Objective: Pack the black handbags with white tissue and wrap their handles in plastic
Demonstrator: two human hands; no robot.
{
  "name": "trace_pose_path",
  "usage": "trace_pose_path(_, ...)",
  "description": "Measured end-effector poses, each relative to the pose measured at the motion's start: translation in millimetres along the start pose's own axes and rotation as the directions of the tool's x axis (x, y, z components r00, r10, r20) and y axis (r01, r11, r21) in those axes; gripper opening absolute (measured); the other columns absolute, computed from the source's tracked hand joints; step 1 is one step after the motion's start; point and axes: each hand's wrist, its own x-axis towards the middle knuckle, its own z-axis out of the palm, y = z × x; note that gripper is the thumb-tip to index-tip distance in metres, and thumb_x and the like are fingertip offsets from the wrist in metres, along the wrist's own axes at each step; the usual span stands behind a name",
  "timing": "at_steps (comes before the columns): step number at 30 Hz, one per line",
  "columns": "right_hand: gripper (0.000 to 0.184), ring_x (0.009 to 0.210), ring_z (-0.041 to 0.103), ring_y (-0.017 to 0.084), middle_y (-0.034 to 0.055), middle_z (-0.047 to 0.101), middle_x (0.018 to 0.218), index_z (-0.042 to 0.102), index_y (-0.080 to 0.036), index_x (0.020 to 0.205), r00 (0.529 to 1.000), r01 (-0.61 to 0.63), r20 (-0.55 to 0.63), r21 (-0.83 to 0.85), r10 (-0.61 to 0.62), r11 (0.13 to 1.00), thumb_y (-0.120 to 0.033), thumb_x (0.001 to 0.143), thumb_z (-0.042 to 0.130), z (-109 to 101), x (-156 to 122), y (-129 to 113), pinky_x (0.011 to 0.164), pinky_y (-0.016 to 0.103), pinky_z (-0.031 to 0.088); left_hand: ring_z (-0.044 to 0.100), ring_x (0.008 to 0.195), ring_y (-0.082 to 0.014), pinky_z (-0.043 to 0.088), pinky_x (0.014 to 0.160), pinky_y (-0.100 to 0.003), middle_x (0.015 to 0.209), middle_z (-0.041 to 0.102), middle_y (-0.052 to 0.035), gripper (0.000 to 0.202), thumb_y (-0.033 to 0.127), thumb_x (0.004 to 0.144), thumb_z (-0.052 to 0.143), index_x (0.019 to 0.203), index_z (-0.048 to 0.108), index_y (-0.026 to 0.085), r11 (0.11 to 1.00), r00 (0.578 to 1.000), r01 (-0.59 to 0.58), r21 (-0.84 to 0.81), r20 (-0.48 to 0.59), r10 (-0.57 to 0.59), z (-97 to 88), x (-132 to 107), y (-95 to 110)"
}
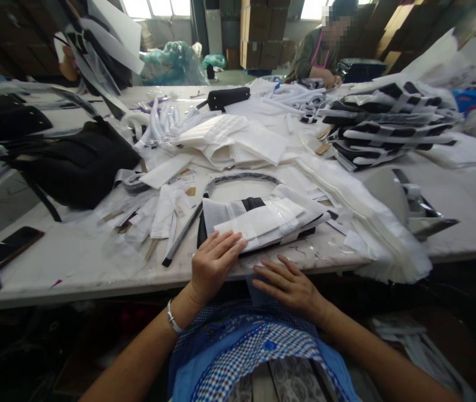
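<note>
In front of me at the table edge lies a black handbag point(300, 234), mostly covered by white wrapping paper. Its handle point(241, 177), wrapped in clear film, arches up behind it. My left hand point(216, 257) rests flat with fingers stretched on a folded white paper point(263, 223) that lies over the bag. Just right of it, my right hand point(288, 282) is spread over the table's front edge, fingers apart and holding nothing. A dark strap or strip point(183, 234) leans out from the bag's left side.
White paper sheets point(229, 139) pile up behind the bag. A black bag point(82, 162) and a phone point(9, 251) lie left. Stacked wrapped black pieces point(388, 125) and a long roll of white sheeting point(359, 218) are right. Across the table, a person point(319, 56) works.
</note>
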Motion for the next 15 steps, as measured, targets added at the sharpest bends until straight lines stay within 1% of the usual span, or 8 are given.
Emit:
trace_pose_path(2,0.039,0.139,0.047,0.024,0.0105,0.064,0.136,0.062,-0.016,0.132,0.999,0.02,-0.033,0.041,-0.019,0.999,-0.006,0.096,0.052,7,6,-3,0.118,0.05,0.035,0.065,0.12,-0.0227,0.047,0.108,-0.044,0.124,0.072,-0.0059,0.031,0.014,0.094,0.062,0.123,0.066,0.023,1.0,1.0,-0.001,0.002,0.001,0.001,-0.3,0,0)
trace_pose_path(5,0.03,0.13,0.057,0.023,0.0124,0.072,0.123,0.065,-0.011,0.125,0.992,0.058,-0.122,0.142,-0.041,0.988,-0.009,0.098,0.051,12,18,-5,0.112,0.046,0.045,0.065,0.12,-0.0222,0.048,0.107,-0.044,0.124,0.072,-0.0057,0.031,0.013,0.094,0.062,0.123,0.066,0.023,1.0,1.0,-0.012,0.015,-0.011,0.012,0.3,-1,-1)
trace_pose_path(7,0.029,0.122,0.063,0.022,0.0123,0.074,0.116,0.066,-0.011,0.122,0.987,0.055,-0.16,0.201,-0.022,0.978,-0.01,0.099,0.049,12,22,-7,0.107,0.044,0.05,0.064,0.121,-0.0218,0.048,0.108,-0.044,0.126,0.071,-0.0054,0.033,0.012,0.094,0.061,0.125,0.065,0.023,1.0,1.0,-0.016,0.024,-0.009,0.017,1.5,-2,-1)
trace_pose_path(11,0.031,0.116,0.067,0.021,0.0115,0.075,0.115,0.067,-0.013,0.121,0.985,-0.017,-0.158,0.273,0.062,0.962,-0.008,0.099,0.046,8,24,-14,0.103,0.042,0.055,0.062,0.124,-0.0217,0.047,0.109,-0.044,0.128,0.07,-0.0048,0.035,0.012,0.095,0.06,0.128,0.064,0.024,0.999,1.0,-0.012,0.037,0.004,0.011,3.9,-5,-2)
trace_pose_path(15,0.03,0.114,0.068,0.021,0.0098,0.075,0.114,0.068,-0.015,0.12,0.982,-0.051,-0.157,0.297,0.101,0.954,-0.011,0.1,0.045,7,21,-22,0.101,0.041,0.057,0.064,0.122,-0.022,0.048,0.108,-0.043,0.128,0.07,-0.0054,0.033,0.012,0.097,0.057,0.127,0.064,0.023,0.998,1.0,-0.025,0.058,0.003,0.024,3.7,-3,-2)
